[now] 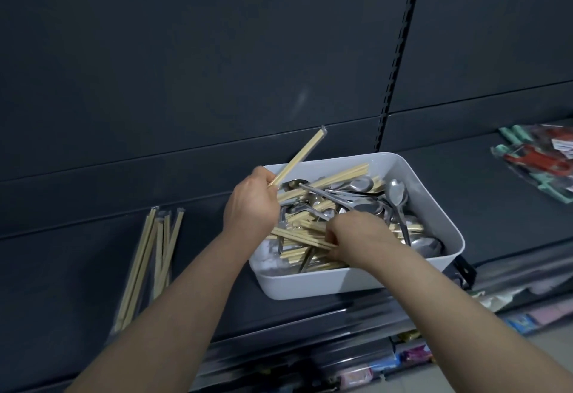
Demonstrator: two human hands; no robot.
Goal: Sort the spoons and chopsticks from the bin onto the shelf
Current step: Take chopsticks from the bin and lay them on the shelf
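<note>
A dark shelf (77,237) under dark back panels (217,51) carries a white bin (310,281) of spoons (397,195) and chopsticks (338,175). Laid pairs (148,262) lie left of it. The left hand (251,203) pinches a wrapped pair (299,157), and the right hand (356,234) grips chopsticks inside.

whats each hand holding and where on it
The left hand grips a wrapped chopstick pair by its lower end. The right hand pinches a chopstick bundle in the bin at one end.
</note>
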